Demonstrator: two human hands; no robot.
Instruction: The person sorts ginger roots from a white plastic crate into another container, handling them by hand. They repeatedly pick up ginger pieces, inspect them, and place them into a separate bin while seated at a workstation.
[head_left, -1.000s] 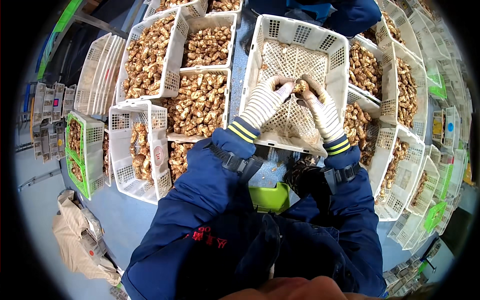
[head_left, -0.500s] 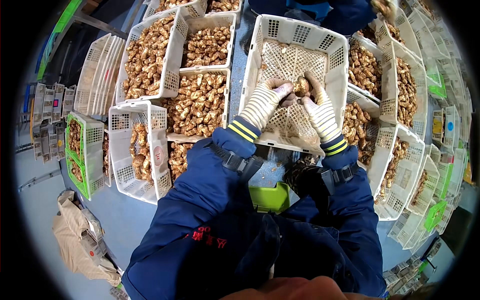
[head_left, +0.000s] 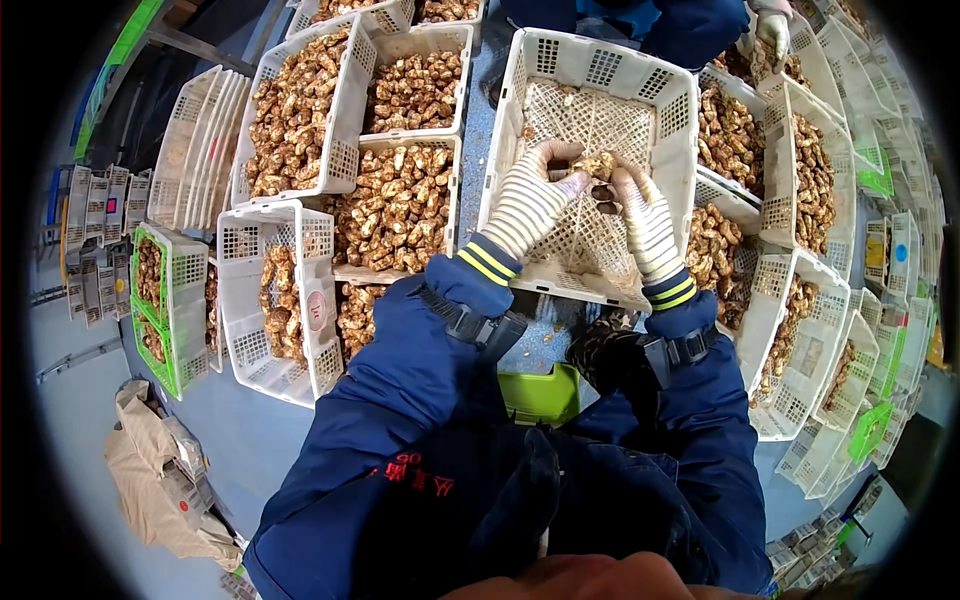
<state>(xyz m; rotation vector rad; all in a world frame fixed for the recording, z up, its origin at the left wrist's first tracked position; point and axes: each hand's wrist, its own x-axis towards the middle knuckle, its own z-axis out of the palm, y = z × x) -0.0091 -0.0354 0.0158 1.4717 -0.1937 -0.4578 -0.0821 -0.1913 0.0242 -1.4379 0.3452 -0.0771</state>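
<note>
A stout brown-and-cream mushroom (head_left: 597,165) is held over a white perforated crate (head_left: 508,130), pinched between the fingers of both my hands. My left hand (head_left: 540,195), in a striped glove with a darker fingertip area, grips its left side. My right hand (head_left: 642,212), gloved the same way, closes on the right side. Some fingertips below the mushroom are partly hidden. A lattice floor with small crumbs shows inside the crate beneath my hands.
Crates heaped with similar mushrooms (head_left: 400,205) stand to my left; more mushroom crates (head_left: 728,135) line the right. Stacked white crates (head_left: 195,150) stand far left. A green bin (head_left: 540,395) sits below the crate. Across from me is another person's gloved hand (head_left: 773,35).
The mushroom has been turned and raised slightly between my fingers. My left fingers have shifted up and away from it. The other person's hand has moved down toward a crate at the right.
</note>
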